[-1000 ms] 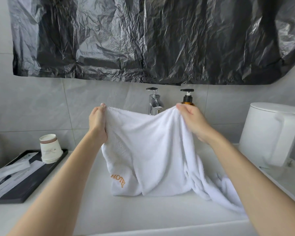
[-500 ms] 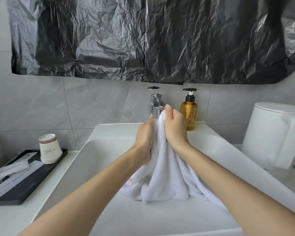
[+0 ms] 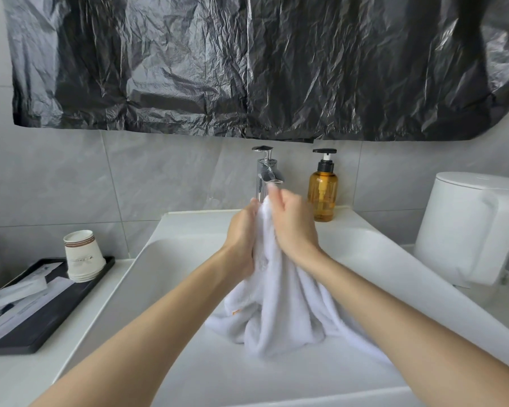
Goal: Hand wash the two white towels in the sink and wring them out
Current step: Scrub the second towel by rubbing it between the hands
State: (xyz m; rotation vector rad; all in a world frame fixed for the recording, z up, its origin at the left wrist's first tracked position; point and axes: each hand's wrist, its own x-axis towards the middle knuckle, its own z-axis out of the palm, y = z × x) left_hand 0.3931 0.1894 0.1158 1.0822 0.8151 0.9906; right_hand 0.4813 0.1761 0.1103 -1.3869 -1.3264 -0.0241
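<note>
A white towel (image 3: 279, 312) hangs bunched between my two hands over the white sink (image 3: 171, 259), its lower folds lying on the basin floor. My left hand (image 3: 243, 233) grips the gathered top of the towel from the left. My right hand (image 3: 294, 224) grips the same bunch from the right, its fingers blurred just under the chrome faucet (image 3: 266, 171). A small orange mark shows on the towel's left fold. I cannot tell a second towel apart from the white folds in the basin.
An amber pump bottle (image 3: 323, 192) stands right of the faucet. A white kettle (image 3: 470, 227) sits on the right counter. On the left a black tray (image 3: 36, 324) holds stacked paper cups (image 3: 83, 257) and sachets. Black plastic sheeting (image 3: 247, 66) covers the wall above.
My hands came together from holding the towel spread wide, gathering it into a bunch under the faucet. In the last half second the right hand shifted slightly on the bunch.
</note>
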